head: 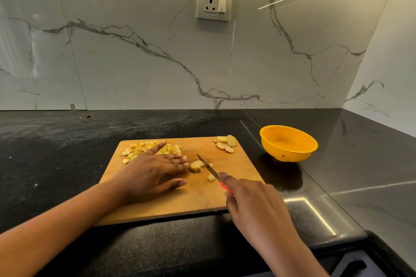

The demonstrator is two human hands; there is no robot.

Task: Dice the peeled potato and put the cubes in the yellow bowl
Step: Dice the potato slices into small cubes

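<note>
Now the left hand (155, 173) lies flat, fingers straight against the potato piece (195, 167) on the cutting board (180, 204), while the right hand (249, 200) grips the knife (208, 167) across it, the yellow bowl (290, 153) standing on the bench (56, 153) just right of the board.

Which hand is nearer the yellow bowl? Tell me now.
Right. The right hand, gripping the knife, is left of the yellow bowl, closer to the person; the left hand rests farther left on the cutting board.

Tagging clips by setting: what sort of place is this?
Most likely a home kitchen: a dark stone counter meets a marble-look wall with a power socket, and the right hand cuts potato with a knife on a wooden cutting board beside a yellow bowl.
</note>
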